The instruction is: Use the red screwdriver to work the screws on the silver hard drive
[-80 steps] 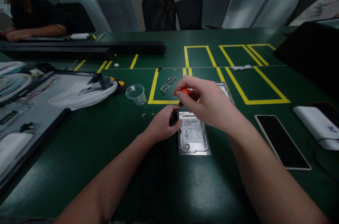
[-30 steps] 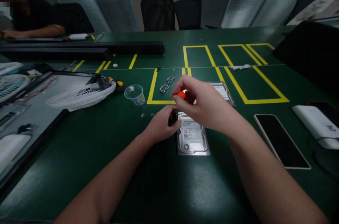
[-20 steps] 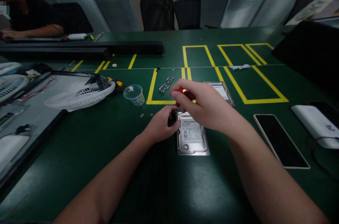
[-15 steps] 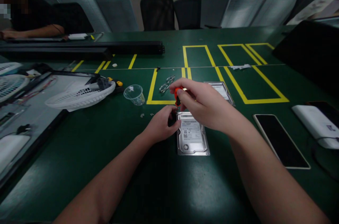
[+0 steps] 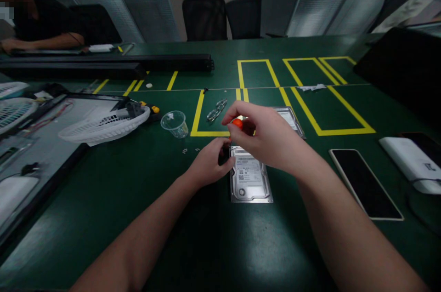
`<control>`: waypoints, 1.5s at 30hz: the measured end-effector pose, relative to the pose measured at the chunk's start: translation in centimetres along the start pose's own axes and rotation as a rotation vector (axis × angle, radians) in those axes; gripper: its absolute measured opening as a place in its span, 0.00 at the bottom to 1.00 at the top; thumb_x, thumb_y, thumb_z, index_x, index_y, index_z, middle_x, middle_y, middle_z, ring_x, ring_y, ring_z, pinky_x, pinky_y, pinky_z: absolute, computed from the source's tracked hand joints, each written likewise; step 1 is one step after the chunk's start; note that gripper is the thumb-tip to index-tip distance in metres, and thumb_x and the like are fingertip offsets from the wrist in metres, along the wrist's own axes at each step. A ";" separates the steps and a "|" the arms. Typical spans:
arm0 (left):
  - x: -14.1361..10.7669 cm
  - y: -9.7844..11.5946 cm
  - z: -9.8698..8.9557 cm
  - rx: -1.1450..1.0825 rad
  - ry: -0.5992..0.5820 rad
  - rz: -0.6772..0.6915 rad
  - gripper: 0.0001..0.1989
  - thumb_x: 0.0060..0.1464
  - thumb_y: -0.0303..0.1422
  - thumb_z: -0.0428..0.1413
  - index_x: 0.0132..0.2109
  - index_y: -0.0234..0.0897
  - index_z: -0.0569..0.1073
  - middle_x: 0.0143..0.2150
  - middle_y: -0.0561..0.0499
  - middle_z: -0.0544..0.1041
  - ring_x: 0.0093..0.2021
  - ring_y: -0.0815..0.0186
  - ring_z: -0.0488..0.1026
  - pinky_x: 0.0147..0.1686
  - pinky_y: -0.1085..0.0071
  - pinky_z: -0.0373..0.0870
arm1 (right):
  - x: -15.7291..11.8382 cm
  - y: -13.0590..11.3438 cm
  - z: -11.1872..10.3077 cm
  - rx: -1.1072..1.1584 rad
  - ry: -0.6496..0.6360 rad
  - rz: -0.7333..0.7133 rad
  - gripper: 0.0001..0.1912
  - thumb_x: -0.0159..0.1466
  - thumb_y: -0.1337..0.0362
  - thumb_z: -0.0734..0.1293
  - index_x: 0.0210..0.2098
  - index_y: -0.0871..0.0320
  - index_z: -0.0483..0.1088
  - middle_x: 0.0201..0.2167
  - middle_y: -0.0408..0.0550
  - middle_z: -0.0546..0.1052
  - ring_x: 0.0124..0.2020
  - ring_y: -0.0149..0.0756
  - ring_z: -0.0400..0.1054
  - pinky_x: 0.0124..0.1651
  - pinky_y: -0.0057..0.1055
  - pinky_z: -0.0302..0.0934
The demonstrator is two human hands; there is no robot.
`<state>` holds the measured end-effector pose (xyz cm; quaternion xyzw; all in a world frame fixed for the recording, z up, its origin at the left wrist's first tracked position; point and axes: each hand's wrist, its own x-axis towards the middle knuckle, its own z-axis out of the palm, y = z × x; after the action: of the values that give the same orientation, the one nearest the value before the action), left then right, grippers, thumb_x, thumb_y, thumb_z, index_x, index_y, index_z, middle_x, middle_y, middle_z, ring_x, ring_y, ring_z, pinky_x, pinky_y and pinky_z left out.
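Note:
A silver hard drive [image 5: 251, 180] with a white label lies flat on the green table in front of me. My left hand [image 5: 210, 163] grips its upper left corner, thumb resting on the top face. Over the far end of the drive, my right hand [image 5: 267, 135] is closed around a screwdriver with a red handle [image 5: 237, 123]. The screwdriver points down at the upper left corner; its tip is hidden by my fingers. Tiny screws [image 5: 185, 151] lie on the table left of my left hand, near a clear plastic cup [image 5: 174, 123].
Behind my right hand lies a second hard drive [image 5: 288, 116]. Glasses [image 5: 217, 110] rest inside yellow tape. A phone [image 5: 365, 184] and a white power bank [image 5: 411, 163] are at right. Rackets [image 5: 103, 127] and a large panel [image 5: 51, 158] fill the left. A person [image 5: 48, 25] sits beyond.
My right hand has turned slightly around the screwdriver, and its red handle now shows farther right, with less of it visible. My left hand and the hard drive stay in place.

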<state>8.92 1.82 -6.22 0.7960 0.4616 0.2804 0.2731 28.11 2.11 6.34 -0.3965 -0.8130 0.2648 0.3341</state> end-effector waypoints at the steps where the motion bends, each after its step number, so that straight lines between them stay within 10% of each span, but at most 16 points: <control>1: 0.0 0.1 -0.1 -0.003 0.000 0.000 0.14 0.61 0.35 0.61 0.52 0.37 0.71 0.43 0.47 0.77 0.39 0.60 0.73 0.40 0.64 0.72 | 0.0 0.0 0.0 0.000 -0.004 -0.004 0.04 0.72 0.64 0.65 0.42 0.55 0.72 0.34 0.42 0.77 0.33 0.33 0.69 0.36 0.32 0.56; 11: 0.2 0.5 -0.2 -0.018 -0.007 0.011 0.12 0.60 0.32 0.60 0.50 0.37 0.71 0.44 0.47 0.76 0.41 0.60 0.73 0.42 0.63 0.71 | 0.2 -0.3 -0.2 0.011 -0.037 0.026 0.15 0.76 0.65 0.57 0.51 0.58 0.75 0.42 0.48 0.80 0.41 0.36 0.73 0.42 0.33 0.58; 45: 0.0 0.1 0.0 -0.025 0.003 0.009 0.12 0.60 0.32 0.61 0.50 0.36 0.71 0.44 0.47 0.77 0.39 0.62 0.73 0.40 0.64 0.70 | 0.3 0.3 0.3 -0.046 0.036 -0.055 0.08 0.73 0.61 0.66 0.43 0.58 0.75 0.38 0.46 0.78 0.38 0.34 0.70 0.41 0.33 0.59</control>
<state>8.97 1.81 -6.12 0.7943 0.4548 0.2885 0.2810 27.87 2.42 6.07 -0.3866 -0.8233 0.2294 0.3466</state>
